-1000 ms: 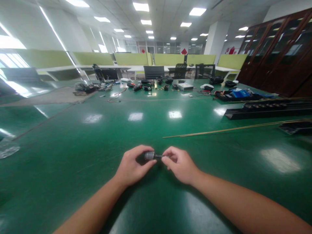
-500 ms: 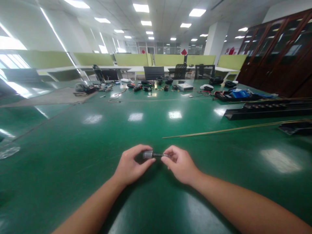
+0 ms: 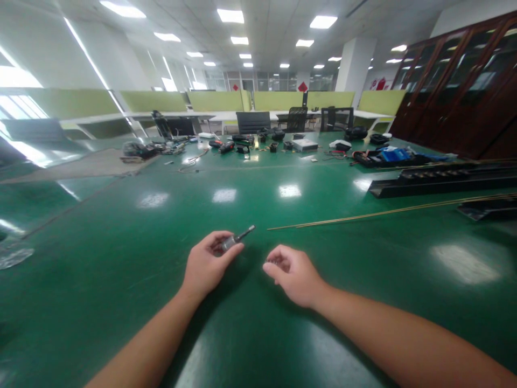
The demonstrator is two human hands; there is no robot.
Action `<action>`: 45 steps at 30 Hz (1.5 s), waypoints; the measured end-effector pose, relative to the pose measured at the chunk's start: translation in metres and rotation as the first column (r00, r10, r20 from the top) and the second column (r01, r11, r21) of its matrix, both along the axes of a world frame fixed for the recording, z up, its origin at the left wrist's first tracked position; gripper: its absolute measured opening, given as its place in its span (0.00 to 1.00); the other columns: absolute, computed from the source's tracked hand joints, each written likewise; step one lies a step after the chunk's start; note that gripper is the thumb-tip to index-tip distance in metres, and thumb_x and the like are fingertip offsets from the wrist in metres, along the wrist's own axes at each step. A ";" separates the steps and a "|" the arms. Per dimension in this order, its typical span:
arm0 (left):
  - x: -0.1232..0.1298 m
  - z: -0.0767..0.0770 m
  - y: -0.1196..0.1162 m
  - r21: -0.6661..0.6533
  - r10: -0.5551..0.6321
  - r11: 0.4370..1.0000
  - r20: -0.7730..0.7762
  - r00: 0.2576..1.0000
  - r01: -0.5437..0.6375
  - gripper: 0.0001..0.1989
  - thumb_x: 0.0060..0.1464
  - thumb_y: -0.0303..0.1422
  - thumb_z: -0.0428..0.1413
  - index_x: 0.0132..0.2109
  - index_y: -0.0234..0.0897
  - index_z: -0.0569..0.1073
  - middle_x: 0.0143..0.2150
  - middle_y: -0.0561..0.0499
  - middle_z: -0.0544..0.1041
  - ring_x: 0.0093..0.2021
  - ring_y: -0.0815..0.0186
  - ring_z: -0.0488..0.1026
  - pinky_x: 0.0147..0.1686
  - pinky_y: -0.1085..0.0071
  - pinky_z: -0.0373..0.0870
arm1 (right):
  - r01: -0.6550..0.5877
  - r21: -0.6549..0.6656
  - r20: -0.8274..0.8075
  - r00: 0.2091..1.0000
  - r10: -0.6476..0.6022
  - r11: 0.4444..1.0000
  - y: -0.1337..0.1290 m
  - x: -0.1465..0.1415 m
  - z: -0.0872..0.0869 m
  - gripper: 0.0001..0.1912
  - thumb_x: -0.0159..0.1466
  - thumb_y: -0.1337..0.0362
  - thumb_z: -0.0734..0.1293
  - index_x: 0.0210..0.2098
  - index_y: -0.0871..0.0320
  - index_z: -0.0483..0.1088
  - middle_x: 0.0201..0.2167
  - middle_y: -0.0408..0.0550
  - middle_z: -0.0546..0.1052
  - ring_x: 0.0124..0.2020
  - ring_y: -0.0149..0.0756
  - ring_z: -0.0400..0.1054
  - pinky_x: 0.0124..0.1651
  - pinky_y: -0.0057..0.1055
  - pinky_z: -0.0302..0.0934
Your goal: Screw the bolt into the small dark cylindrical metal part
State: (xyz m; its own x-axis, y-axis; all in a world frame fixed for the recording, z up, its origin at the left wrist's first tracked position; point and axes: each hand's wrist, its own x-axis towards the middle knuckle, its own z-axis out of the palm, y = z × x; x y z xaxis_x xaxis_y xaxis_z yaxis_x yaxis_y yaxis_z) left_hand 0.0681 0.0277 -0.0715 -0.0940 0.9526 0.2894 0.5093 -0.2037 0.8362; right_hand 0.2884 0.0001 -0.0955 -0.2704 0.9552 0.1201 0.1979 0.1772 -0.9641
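Observation:
In the head view, my left hand is closed around a small grey cylinder with a thin dark shaft. The shaft points up and to the right, away from my fingers, with a lighter tip at its end. To its right is my right hand, fingers curled and thumb close to the fingertips. A small shiny metal piece shows between these fingers, too little of it visible to name. A gap separates my two hands. Both are over the green tabletop.
Thin brass-coloured rods lie beyond my hands to the right. Long black rails stand behind them. At the far side are a white box, a blue item in a black tray and several small tools. A clear plastic piece lies at left.
My hands have moved apart. The cylinder's shaft has come away from my right fingers, and my left hand has shifted left and tilted the shaft upward.

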 end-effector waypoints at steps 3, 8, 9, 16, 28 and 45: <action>0.004 -0.001 0.003 -0.051 0.050 0.998 0.249 0.967 -0.038 0.28 0.44 0.46 0.67 0.49 0.34 0.74 0.41 0.46 0.80 0.38 0.62 0.77 0.42 0.68 0.73 | -0.005 0.007 0.017 1.000 0.005 1.000 0.001 -0.001 -0.002 0.09 0.63 0.58 0.68 0.37 0.58 0.72 0.26 0.42 0.75 0.25 0.30 0.68 0.29 0.25 0.60; 0.003 -0.006 0.011 -0.085 0.145 0.989 0.484 0.863 -0.118 0.30 0.41 0.44 0.69 0.48 0.31 0.75 0.40 0.46 0.78 0.35 0.65 0.76 0.41 0.69 0.75 | -0.015 0.023 0.034 0.999 0.014 1.000 0.000 -0.001 -0.001 0.09 0.62 0.59 0.69 0.36 0.58 0.73 0.26 0.42 0.75 0.25 0.30 0.67 0.28 0.25 0.59; 0.002 -0.007 0.012 -0.085 0.142 0.990 0.527 0.838 -0.115 0.30 0.40 0.43 0.70 0.47 0.31 0.74 0.41 0.46 0.78 0.35 0.66 0.76 0.41 0.70 0.75 | -0.017 0.027 0.036 0.999 0.016 0.999 0.000 -0.001 -0.001 0.09 0.62 0.59 0.69 0.36 0.58 0.73 0.26 0.42 0.75 0.26 0.30 0.67 0.29 0.25 0.60; -0.005 -0.015 0.016 -0.085 0.144 0.989 0.503 0.852 -0.117 0.29 0.35 0.41 0.73 0.44 0.34 0.75 0.43 0.48 0.79 0.43 0.66 0.76 0.49 0.72 0.71 | -0.056 0.044 0.087 0.995 0.052 0.997 -0.002 -0.001 0.002 0.08 0.61 0.60 0.69 0.36 0.58 0.74 0.26 0.41 0.74 0.25 0.29 0.65 0.30 0.25 0.59; -0.005 -0.016 0.012 -0.139 0.148 0.986 0.442 0.885 -0.096 0.29 0.39 0.44 0.71 0.48 0.36 0.77 0.46 0.45 0.80 0.48 0.60 0.77 0.55 0.65 0.71 | -0.107 0.104 0.177 0.980 0.088 0.989 -0.004 0.000 0.005 0.07 0.61 0.61 0.70 0.35 0.58 0.74 0.27 0.42 0.76 0.26 0.29 0.67 0.30 0.26 0.60; -0.005 -0.007 0.006 -0.162 0.163 0.980 0.299 0.940 -0.119 0.32 0.36 0.48 0.70 0.46 0.34 0.76 0.44 0.43 0.80 0.46 0.56 0.77 0.56 0.59 0.68 | -0.152 0.134 0.215 0.969 0.121 0.979 -0.005 0.000 0.005 0.08 0.62 0.59 0.69 0.37 0.57 0.74 0.27 0.43 0.77 0.27 0.30 0.68 0.32 0.26 0.61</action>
State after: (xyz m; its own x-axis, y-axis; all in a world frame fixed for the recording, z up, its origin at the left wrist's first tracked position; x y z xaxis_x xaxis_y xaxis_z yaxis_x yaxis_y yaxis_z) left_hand 0.0633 0.0337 -0.0788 -0.2941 0.9515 0.0900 0.2357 -0.0191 0.9716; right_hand 0.2886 -0.0052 -0.0909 -0.4305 0.8832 0.1859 0.3527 0.3542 -0.8661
